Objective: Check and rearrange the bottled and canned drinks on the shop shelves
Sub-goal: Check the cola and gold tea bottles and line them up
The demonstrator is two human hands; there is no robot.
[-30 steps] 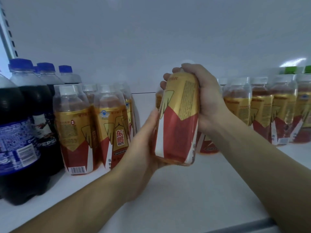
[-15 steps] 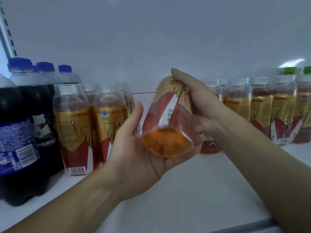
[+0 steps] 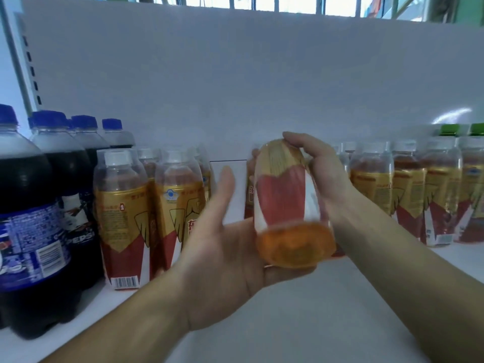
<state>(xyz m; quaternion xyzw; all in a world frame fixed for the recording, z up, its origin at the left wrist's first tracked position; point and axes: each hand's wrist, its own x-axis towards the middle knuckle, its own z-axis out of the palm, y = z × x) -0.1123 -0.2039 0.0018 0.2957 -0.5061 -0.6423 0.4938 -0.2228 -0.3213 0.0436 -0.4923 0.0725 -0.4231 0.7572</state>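
I hold one drink bottle (image 3: 288, 205) in the middle of the picture, tipped so its round bottom faces me. My right hand (image 3: 322, 169) grips its top, with my fingers (image 3: 298, 138) curled round it. My left hand (image 3: 225, 258) is open under the bottom, palm up, and the bottle rests on it. I think I am looking this bottle over, so the check on it is not done. It is not back on the shelf (image 3: 314, 323) yet. There is a bare spot in the middle of the white shelf, and I guess the bottle goes there. On the left the big cola bottles (image 3: 31, 218) with blue caps stand together. Next to them some gold and red bottles (image 3: 123, 218) stand upright. On the right a long row of the same drink (image 3: 408, 195) looks neat, with two green caps (image 3: 449, 129) at the far right. I see no cans here. A plain white back wall (image 3: 235, 87) rises behind the shelf. Bright windows (image 3: 301, 3) show along the top of the picture.
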